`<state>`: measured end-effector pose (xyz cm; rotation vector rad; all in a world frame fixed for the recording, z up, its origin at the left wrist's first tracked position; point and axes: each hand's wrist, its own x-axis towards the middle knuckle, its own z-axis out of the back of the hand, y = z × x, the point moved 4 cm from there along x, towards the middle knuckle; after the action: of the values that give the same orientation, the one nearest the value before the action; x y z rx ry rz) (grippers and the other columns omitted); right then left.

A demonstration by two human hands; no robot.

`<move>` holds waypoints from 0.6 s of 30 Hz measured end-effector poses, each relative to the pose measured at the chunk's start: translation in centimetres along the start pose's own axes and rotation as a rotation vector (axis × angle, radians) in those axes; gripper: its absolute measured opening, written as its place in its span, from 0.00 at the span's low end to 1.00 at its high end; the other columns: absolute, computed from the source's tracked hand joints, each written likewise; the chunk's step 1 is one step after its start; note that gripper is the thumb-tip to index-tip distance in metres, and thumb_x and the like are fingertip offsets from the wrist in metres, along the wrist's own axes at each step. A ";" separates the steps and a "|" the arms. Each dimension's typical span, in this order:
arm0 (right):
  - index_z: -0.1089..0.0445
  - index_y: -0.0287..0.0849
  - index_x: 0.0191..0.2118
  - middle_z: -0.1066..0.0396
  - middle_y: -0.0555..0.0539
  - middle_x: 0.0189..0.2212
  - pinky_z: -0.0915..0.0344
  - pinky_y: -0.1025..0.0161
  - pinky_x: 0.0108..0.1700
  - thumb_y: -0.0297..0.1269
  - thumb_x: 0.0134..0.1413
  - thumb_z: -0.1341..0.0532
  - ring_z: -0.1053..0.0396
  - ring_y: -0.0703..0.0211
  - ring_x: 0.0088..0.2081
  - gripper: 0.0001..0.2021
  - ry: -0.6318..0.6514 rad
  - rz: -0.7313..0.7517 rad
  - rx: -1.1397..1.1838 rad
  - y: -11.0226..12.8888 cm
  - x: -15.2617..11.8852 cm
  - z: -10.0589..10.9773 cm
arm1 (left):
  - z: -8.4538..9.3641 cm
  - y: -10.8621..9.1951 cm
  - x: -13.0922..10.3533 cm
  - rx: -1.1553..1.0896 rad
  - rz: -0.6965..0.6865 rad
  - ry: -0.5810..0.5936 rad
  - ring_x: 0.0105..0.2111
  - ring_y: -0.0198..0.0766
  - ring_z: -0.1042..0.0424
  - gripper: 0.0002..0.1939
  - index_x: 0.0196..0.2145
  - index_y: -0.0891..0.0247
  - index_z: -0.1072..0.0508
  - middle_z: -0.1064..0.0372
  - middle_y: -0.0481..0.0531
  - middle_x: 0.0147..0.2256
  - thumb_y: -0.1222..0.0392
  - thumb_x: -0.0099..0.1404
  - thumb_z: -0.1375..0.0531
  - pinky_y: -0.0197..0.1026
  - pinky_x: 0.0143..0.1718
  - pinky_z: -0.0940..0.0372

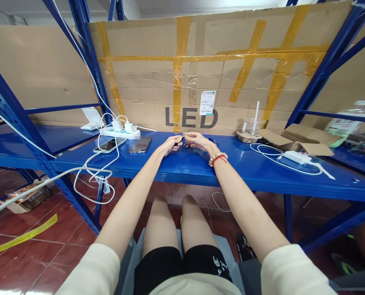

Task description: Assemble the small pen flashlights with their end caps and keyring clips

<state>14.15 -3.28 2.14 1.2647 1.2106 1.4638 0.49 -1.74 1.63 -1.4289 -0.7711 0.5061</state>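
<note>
Both hands meet above the middle of the blue shelf (170,164), close to its back edge. My left hand (169,146) is closed around a small black object (179,142) whose kind I cannot make out. At the tip of that object, the thumb and fingers of my right hand (197,141) pinch together on a tiny shiny part (183,136). Just under the right hand is a small red and dark-blue bundle (188,145), partly hidden by the fingers. More dark-blue material (213,141) shows behind the right wrist.
Left lie two phones (141,144) (110,145), a white power strip (120,132) and looped cables (87,168). Right are a clear cup with a straw (251,128), an open cardboard box (307,135) and a white adapter (296,157). A large cardboard sheet (139,90) stands behind.
</note>
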 end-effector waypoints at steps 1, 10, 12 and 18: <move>0.26 0.45 0.41 0.26 0.48 0.37 0.36 0.72 0.28 0.35 0.45 0.33 0.30 0.67 0.29 0.14 0.014 -0.020 0.021 0.0 0.0 -0.1 | 0.0 -0.1 0.0 -0.021 0.005 0.002 0.13 0.24 0.55 0.06 0.30 0.64 0.37 0.50 0.42 0.18 0.60 0.62 0.45 0.29 0.14 0.59; 0.28 0.45 0.42 0.26 0.49 0.35 0.38 0.74 0.26 0.36 0.49 0.36 0.30 0.67 0.31 0.11 0.040 -0.056 0.011 -0.1 0.0 -0.2 | -0.2 0.0 0.0 -0.061 0.029 -0.015 0.13 0.22 0.55 0.07 0.28 0.66 0.38 0.48 0.43 0.17 0.62 0.63 0.46 0.26 0.13 0.59; 0.28 0.44 0.42 0.26 0.49 0.33 0.37 0.74 0.25 0.36 0.48 0.35 0.31 0.68 0.28 0.13 0.010 -0.051 -0.027 -0.3 0.0 -0.1 | -0.2 0.0 0.0 -0.058 0.026 -0.020 0.12 0.22 0.54 0.07 0.28 0.66 0.38 0.47 0.43 0.17 0.62 0.63 0.46 0.26 0.13 0.59; 0.28 0.44 0.39 0.28 0.51 0.29 0.36 0.73 0.25 0.39 0.45 0.33 0.33 0.69 0.25 0.13 0.004 -0.012 -0.073 -0.2 0.0 0.0 | -0.5 -0.2 -0.3 -0.077 0.066 -0.025 0.12 0.23 0.54 0.05 0.30 0.66 0.37 0.47 0.43 0.16 0.65 0.64 0.49 0.26 0.12 0.59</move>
<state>14.12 -3.24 1.95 1.2038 1.1551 1.4892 0.62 -2.34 1.79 -1.5256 -0.7723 0.5511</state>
